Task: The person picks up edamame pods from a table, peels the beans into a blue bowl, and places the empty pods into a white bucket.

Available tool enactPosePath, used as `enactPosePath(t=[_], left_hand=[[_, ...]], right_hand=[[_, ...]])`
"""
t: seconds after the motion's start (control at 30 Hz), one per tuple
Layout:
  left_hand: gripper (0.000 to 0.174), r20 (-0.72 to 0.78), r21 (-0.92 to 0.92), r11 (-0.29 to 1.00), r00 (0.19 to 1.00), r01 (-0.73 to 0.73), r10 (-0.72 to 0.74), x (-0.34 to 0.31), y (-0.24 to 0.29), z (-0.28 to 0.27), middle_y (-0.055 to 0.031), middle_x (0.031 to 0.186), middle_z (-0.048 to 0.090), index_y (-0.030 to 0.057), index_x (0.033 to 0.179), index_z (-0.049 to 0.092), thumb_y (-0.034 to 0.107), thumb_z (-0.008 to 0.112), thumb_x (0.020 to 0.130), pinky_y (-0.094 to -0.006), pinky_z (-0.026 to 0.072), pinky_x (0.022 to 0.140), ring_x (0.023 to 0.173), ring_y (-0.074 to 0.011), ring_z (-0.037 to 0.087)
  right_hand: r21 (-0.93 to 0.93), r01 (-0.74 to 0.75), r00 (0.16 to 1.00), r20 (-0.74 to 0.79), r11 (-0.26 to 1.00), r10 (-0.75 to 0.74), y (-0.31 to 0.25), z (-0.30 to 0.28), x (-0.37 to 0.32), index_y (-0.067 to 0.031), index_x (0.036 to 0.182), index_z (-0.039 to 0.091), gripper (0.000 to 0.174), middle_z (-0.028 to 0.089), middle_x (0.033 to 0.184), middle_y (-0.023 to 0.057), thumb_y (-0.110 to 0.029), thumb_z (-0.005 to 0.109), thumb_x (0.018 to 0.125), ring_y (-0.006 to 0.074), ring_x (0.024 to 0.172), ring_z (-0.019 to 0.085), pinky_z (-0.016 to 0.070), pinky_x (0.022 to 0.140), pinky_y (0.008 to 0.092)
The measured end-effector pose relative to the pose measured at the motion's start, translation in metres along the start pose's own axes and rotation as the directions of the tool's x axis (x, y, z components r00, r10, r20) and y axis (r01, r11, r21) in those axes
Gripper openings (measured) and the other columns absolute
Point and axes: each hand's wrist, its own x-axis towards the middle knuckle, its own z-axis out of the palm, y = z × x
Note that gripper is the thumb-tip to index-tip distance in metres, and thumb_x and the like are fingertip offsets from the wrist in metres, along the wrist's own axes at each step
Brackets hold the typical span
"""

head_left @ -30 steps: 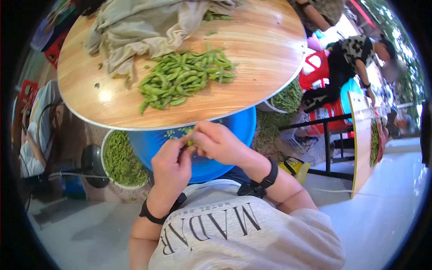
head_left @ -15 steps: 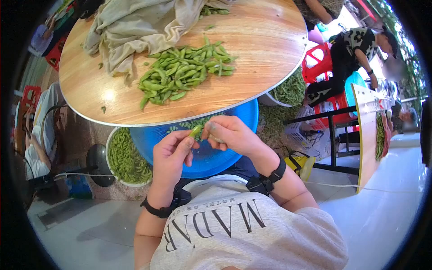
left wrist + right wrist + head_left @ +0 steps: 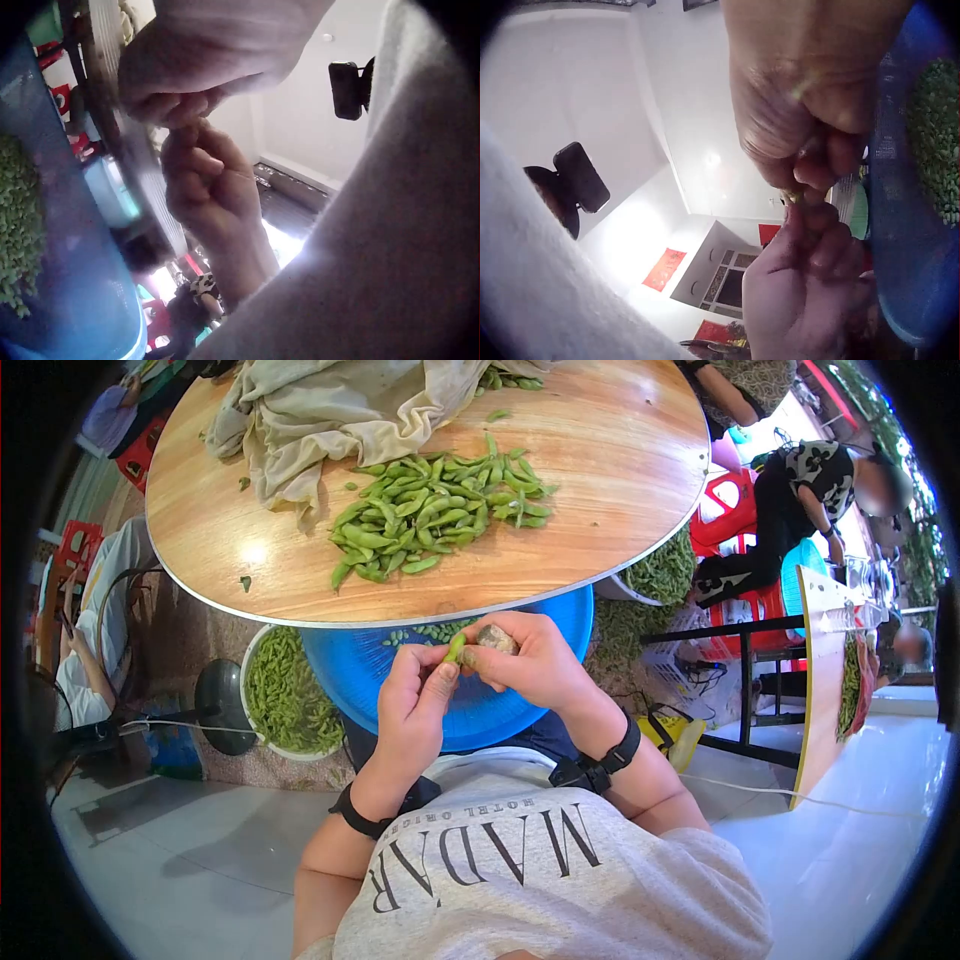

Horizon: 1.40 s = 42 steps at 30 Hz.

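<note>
Between the two hands, in the head view, is a green pod. My left hand pinches its one side between thumb and fingers, and my right hand pinches the other. A greyish patch covers the right thumb or a fingertip; what it is I cannot tell. Below the hands stands a blue basin with shelled green beans in it. In the left wrist view the left hand meets the right hand at the fingertips, the pod mostly hidden there.
A pile of green pods and a crumpled cloth lie on the round wooden table. A white bucket of pods stands left of the basin, another container at right. A person bends near red stools.
The hands first parted with the pod in the left fingers, then came together again so that the right fingers now hold it too. The head view has shifted slightly.
</note>
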Motion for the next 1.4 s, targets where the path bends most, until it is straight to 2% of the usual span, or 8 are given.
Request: enactPosePath(t=[0.2,0.4,0.63,0.73,0.93,1.1,1.33,1.4], left_hand=[[0.01,-0.015,-0.275,0.957,0.995,0.095,-0.103,0.005,0.0,0.0,-0.0009,0.068,0.044,0.0041,0.087,0.047,0.014,0.044,0.089,-0.0195,0.0272,0.045,0.054,-0.0064,0.035],[0.006,-0.106,-0.004,1.0,0.994,0.003,-0.004,0.006,-0.006,0.006,0.0005,0.068,0.044,0.0043,0.086,0.046,0.01,0.046,0.087,-0.0192,0.0279,0.045,0.052,-0.0055,0.036],[0.005,-0.001,0.083,0.994,0.997,-0.072,0.073,0.006,-0.009,0.002,0.0008,0.07,0.046,0.0034,0.087,0.045,0.007,0.048,0.086,-0.0187,0.0295,0.046,0.054,-0.0041,0.037],[0.006,0.017,0.124,0.986,0.994,-0.11,0.108,0.006,-0.013,0.001,0.001,0.071,0.045,0.0036,0.088,0.045,0.007,0.049,0.086,-0.0181,0.0301,0.048,0.057,-0.0037,0.038],[0.01,-0.057,0.088,0.992,0.994,-0.093,0.098,0.004,-0.009,0.002,-0.0026,0.08,0.049,0.0013,0.092,0.044,0.005,0.05,0.085,-0.0209,0.0372,0.059,0.068,-0.0061,0.043],[0.009,-0.057,0.048,0.987,0.987,-0.15,0.153,0.008,-0.012,0.006,-0.0022,0.078,0.048,0.0018,0.092,0.043,0.006,0.049,0.086,-0.0203,0.0369,0.058,0.067,-0.0059,0.043],[0.007,-0.103,-0.133,0.99,0.992,0.053,-0.067,0.009,-0.009,0.003,-0.0007,0.075,0.047,0.0028,0.087,0.044,0.009,0.047,0.088,-0.0202,0.0343,0.054,0.063,-0.0051,0.04],[0.007,-0.146,0.029,0.999,0.989,-0.027,0.031,0.01,-0.013,0.006,-0.0008,0.075,0.046,0.0029,0.086,0.044,0.009,0.047,0.088,-0.0201,0.034,0.054,0.063,-0.0051,0.039]], right_hand=[[0.068,-0.003,0.999,-0.043,0.998,0.006,0.01,0.002,0.003,0.0021,0.089,0.059,0.015,0.057,0.065,0.0015,-0.008,0.059,0.078,0.0031,0.051,0.045,0.0349,0.044,0.0172],[-0.075,0.031,0.995,-0.088,0.997,-0.038,0.002,0.001,0.001,0.0015,0.087,0.061,0.019,0.055,0.064,-0.0006,-0.012,0.062,0.074,0.0031,0.057,0.045,0.0381,0.05,0.0199],[-0.098,0.013,1.0,-0.027,0.995,-0.015,-0.005,-0.001,-0.003,0.002,0.087,0.061,0.021,0.054,0.064,-0.0011,-0.011,0.061,0.071,0.0048,0.057,0.046,0.0398,0.05,0.0218],[-0.223,0.173,0.985,0.024,0.959,-0.172,0.001,-0.005,-0.001,0.0001,0.088,0.062,0.015,0.054,0.064,-0.0011,-0.008,0.06,0.076,0.0023,0.052,0.045,0.0349,0.045,0.0181],[0.166,-0.128,0.992,0.029,0.978,0.125,0.004,-0.003,-0.002,0.0006,0.085,0.06,0.017,0.053,0.062,-0.0015,-0.015,0.061,0.078,0.0028,0.052,0.045,0.0362,0.044,0.0188],[0.111,-0.015,0.998,-0.052,0.994,0.021,0.007,0.004,-0.001,0.0006,0.08,0.058,0.014,0.053,0.061,-0.0018,-0.013,0.06,0.078,0.0038,0.053,0.044,0.0361,0.045,0.0195],[-0.22,0.072,0.99,-0.102,0.973,-0.096,0.012,0.008,0.001,0.0003,0.086,0.058,0.013,0.056,0.069,0.0022,-0.003,0.06,0.074,0.0092,0.06,0.052,0.0412,0.052,0.0222],[-0.433,0.322,0.888,-0.17,0.842,-0.427,0.01,0.011,0.001,0.0011,0.088,0.059,0.016,0.057,0.073,0.0061,-0.002,0.061,0.072,0.0141,0.064,0.055,0.0434,0.056,0.0249]])
